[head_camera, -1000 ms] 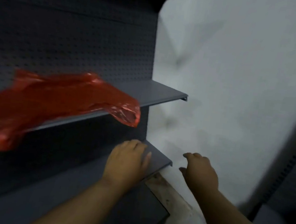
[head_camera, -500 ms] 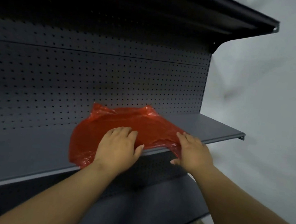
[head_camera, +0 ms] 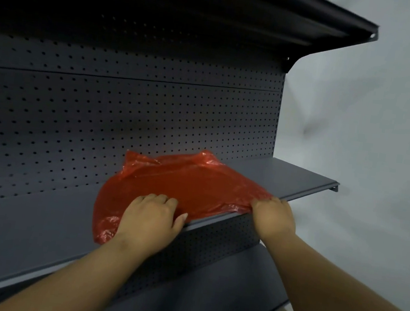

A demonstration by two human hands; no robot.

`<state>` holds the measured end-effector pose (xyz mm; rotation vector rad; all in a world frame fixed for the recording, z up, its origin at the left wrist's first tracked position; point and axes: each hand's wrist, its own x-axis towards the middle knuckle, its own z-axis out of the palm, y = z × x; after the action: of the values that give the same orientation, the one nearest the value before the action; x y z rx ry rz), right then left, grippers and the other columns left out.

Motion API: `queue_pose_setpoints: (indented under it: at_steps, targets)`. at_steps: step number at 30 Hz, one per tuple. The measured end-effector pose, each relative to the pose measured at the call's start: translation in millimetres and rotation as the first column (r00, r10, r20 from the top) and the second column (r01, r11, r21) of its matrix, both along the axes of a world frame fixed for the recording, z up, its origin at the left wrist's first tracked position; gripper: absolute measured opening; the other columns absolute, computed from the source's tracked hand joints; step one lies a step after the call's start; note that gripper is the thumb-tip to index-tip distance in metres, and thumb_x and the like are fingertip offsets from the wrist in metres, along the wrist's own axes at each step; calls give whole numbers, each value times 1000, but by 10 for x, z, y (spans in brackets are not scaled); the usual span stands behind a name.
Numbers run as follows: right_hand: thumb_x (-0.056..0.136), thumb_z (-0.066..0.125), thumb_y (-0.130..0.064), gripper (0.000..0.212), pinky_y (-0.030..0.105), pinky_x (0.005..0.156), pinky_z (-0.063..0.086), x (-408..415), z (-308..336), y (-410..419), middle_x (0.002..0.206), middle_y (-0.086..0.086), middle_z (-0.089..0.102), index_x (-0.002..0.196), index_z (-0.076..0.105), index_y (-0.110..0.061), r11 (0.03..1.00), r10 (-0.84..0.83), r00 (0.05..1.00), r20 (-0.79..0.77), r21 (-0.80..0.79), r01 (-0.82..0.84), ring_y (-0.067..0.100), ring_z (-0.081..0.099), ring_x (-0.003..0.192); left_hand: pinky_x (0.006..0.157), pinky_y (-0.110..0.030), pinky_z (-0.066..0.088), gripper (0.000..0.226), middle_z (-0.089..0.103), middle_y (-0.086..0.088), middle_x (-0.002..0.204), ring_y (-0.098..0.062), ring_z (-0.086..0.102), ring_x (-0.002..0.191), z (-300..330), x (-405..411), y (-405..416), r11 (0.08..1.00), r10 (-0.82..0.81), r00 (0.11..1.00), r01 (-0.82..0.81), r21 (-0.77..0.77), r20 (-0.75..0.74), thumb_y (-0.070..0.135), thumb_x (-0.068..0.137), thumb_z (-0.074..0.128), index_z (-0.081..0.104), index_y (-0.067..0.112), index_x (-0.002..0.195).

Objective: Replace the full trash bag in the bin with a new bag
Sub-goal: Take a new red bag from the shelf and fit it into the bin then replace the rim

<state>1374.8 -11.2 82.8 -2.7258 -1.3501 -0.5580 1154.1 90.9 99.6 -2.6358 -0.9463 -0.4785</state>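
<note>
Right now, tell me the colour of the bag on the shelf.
Red, translucent bag; head view shows it.

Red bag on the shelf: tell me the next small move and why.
Probably lift the red bag off the shelf and shake it open. It lies flat, the right hand pinches its corner, the left hand grips its near edge.
</note>
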Motion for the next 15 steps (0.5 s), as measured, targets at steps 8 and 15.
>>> queue_pose_setpoints:
  at_steps: [8,15]
  targets:
    - [87,41,-8,38,34,88,41,257,-104,-979,115,7,62,115,64,-19,982,-153,988,-13,106,154,27,54,106,96,-35,41,56,57,0,124,-21,53,114,-119,254,-446,996,-83,996,82,-30,-28,57,83,47,47,23,128]
    - [84,41,-4,38,31,76,39,496,-382,-2300,109,10,61,112,64,-16,936,-342,934,-101,55,348,30,57,99,79,-34,42,16,69,-6,99,-27,63,94,-359,789,-1107,970,-243,970,243,-21,20,16,87,46,57,17,98]
